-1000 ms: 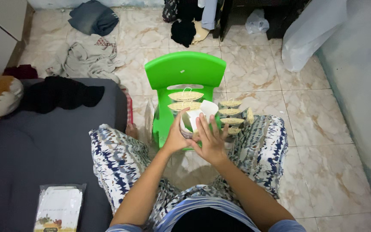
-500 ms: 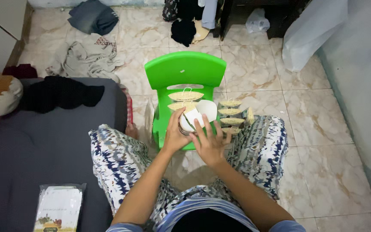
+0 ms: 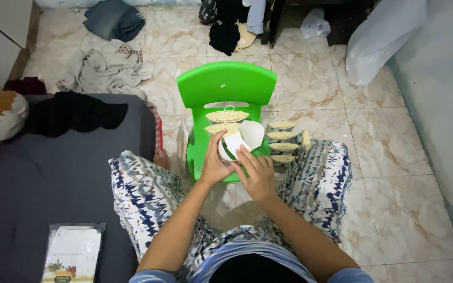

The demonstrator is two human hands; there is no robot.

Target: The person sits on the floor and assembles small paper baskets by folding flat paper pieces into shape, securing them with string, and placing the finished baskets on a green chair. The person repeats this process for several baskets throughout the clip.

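Note:
I sit with a small green plastic chair (image 3: pixel 226 84) in front of my knees. Both hands work on one white paper box (image 3: pixel 242 137) with open flaps, held over the chair seat. My left hand (image 3: pixel 213 162) grips its left side, thumb up along the edge. My right hand (image 3: pixel 257 173) holds its lower right side, fingers pressing a flap. Two folded tan-topped boxes (image 3: pixel 226 116) lie on the seat behind it. A row of several finished boxes (image 3: pixel 282 141) stands to the right, by my right knee.
A grey mattress (image 3: pixel 38 194) lies at my left with a plastic packet of flat boxes (image 3: pixel 72 252) on it. Clothes (image 3: pixel 103 71) are scattered on the tiled floor beyond. A white plastic bag (image 3: pixel 378 36) leans against the right wall.
The box's flaps have been folded inward and its shape changed. My right hand's spread fingers have closed onto the box. My left hand stays in place.

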